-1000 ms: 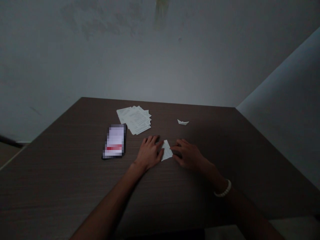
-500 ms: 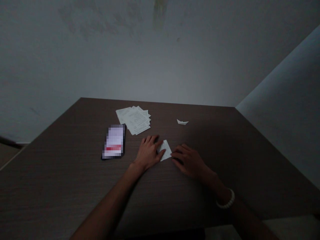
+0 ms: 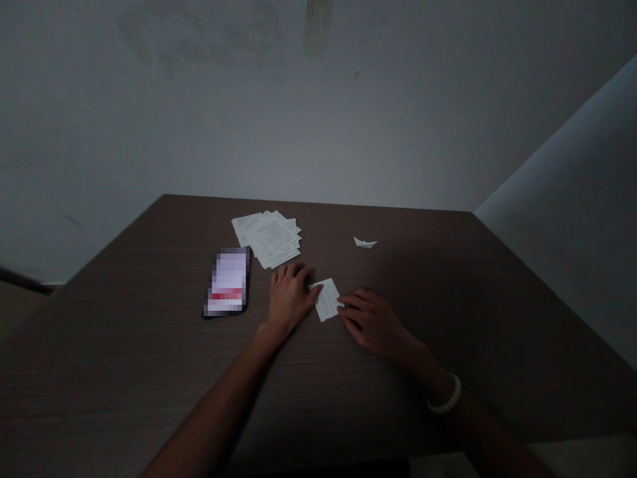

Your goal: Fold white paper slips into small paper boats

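A small square of printed paper (image 3: 327,302) lies flat on the brown table (image 3: 154,358), set between the two hands and turned a little askew. The left hand (image 3: 288,297) rests on the table to its left, fingers loosely spread and pointing away from the body; its thumb reaches across to the paper's upper left corner, while the other fingers stay off the sheet. The right hand (image 3: 373,321) comes in from the other side, its fingers bent and close together, with the fingertips at the paper's right edge — whether they pinch that edge or only touch it, I cannot tell. Most of the sheet shows in the gap between the hands, its print facing up.

Beyond the left hand is a fanned pile of papers (image 3: 273,240), and to that hand's left lies a phone (image 3: 229,279), its screen lit and blurred. A little folded paper boat (image 3: 365,243) sits farther back, beyond the right hand — well apart from it. A pale beaded bracelet (image 3: 453,401) circles the right wrist.
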`<state>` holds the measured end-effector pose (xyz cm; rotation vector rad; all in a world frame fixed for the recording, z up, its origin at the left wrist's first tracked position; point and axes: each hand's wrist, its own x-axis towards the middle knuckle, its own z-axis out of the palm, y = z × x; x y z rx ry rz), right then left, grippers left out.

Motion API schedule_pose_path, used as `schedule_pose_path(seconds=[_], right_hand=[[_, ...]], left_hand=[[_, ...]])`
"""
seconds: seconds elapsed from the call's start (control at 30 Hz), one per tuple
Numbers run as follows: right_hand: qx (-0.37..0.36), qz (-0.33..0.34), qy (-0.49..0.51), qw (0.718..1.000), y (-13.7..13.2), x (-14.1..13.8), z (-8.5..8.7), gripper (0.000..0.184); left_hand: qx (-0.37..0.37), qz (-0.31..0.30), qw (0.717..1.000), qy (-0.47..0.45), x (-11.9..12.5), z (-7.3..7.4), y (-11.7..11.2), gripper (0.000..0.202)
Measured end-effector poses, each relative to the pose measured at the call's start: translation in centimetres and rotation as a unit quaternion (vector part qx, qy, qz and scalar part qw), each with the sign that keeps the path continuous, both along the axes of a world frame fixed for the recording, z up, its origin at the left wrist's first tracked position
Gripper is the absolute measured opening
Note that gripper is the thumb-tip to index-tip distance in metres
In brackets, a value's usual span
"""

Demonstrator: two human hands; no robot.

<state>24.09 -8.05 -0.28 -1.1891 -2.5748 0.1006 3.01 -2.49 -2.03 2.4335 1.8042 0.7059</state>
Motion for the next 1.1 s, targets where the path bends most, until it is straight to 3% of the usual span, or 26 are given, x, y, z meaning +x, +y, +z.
schedule_pose_path(seconds=[0.27, 0.53, 1.1], right_hand=[[-0.002, -0.002, -0.006, 1.000, 0.5, -0.4, -0.2, 0.016], [-0.014, -0.016, -0.046, 0.999, 1.0, -1.1, 0.8, 0.012], [-0.038, 0.018, -0.086, 0.995, 3.2, -1.4, 1.5, 0.019]], left_hand=[[0.002, 0.001, 1.000, -0.002, 0.0, -0.3, 0.3, 0.028], [-0.003, -0.003, 1.000, 0.002, 0.1, 0.1, 0.0, 0.027], [-0.003, 0.000, 1.000, 0.005, 0.3, 0.2, -0.1, 0.026]])
